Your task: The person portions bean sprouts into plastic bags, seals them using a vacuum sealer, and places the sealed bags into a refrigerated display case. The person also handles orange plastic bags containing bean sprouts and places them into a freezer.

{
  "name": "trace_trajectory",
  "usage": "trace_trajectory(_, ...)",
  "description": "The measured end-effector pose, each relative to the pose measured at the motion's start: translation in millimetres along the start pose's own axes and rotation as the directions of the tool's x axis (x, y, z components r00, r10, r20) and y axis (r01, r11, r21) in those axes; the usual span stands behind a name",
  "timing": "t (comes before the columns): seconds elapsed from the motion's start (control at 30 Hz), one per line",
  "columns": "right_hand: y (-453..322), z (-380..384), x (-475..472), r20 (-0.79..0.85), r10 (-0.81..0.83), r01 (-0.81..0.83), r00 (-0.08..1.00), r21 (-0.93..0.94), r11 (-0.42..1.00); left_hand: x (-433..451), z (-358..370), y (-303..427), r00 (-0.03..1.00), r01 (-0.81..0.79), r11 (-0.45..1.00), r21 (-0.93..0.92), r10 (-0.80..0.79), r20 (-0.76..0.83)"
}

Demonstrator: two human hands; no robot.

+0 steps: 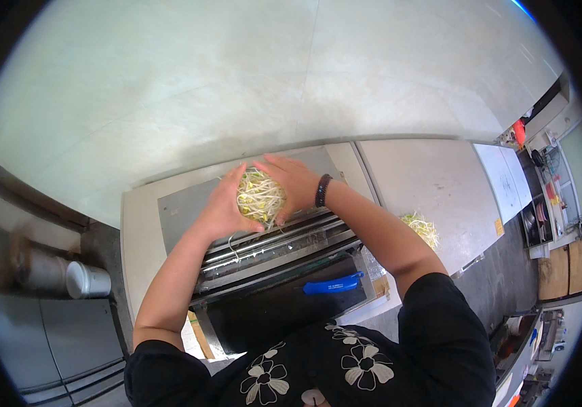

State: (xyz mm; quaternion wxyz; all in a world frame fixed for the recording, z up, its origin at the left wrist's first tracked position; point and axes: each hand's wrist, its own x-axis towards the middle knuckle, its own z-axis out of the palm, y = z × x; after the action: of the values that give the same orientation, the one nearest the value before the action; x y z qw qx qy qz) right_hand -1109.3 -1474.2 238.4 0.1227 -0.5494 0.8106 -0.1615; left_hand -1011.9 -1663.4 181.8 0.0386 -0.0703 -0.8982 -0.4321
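My left hand (222, 206) and my right hand (293, 185) cup a bundle of bean sprouts (262, 199) from both sides, with pale stems and yellow heads showing between them. Under the bundle is a grey sheet (184, 201) on the worktop; whether a tray lies beneath the sprouts, I cannot tell. Just nearer to me run metal rollers with clear film (291, 246), and a stray sprout (234, 248) hangs over them. A dark bracelet circles my right wrist. On the black plate (255, 318) in front of me lies a blue plastic-handled tool (332, 284) bearing writing.
A second pile of sprouts (422, 229) rests on the beige counter (423, 178) to the right, partly behind my forearm. A pale wall (270, 76) rises behind the worktop. At left stand a white bucket (87, 280) and a grey cabinet (75, 330). Kitchen shelving (550, 203) lines the far right.
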Motion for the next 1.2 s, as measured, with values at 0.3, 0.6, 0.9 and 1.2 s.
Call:
trace_trajectory(0.3, 6.9, 3.2, 14.1, -0.113, -0.001, 0.039, 0.994, 0.33, 0.943, 19.1, 11.0, -43.5, 0.971, 0.108, 0.994, -0.032, -0.112, -0.209)
trace_trajectory(0.6, 3.1, 8.4, 2.0, -0.086, -0.03, 0.041, 0.996, 0.135, 0.99, -0.5, 21.1, -24.7, 0.97, 0.092, 0.996, -0.015, -0.093, -0.223)
trace_trajectory(0.9, 67.4, 20.0, -63.4, -0.432, -0.091, 0.056, 0.897, -0.093, 0.994, -62.7, -27.1, -12.4, 0.882, 0.42, 0.899, -0.128, -0.437, -0.177)
trace_trajectory(1.2, 41.1, 68.1, -63.5, -0.462, -0.108, -0.097, 0.88, -0.398, 0.912, -69.5, -9.4, 15.7, 0.893, 0.41, 0.911, 0.05, -0.389, -0.227)
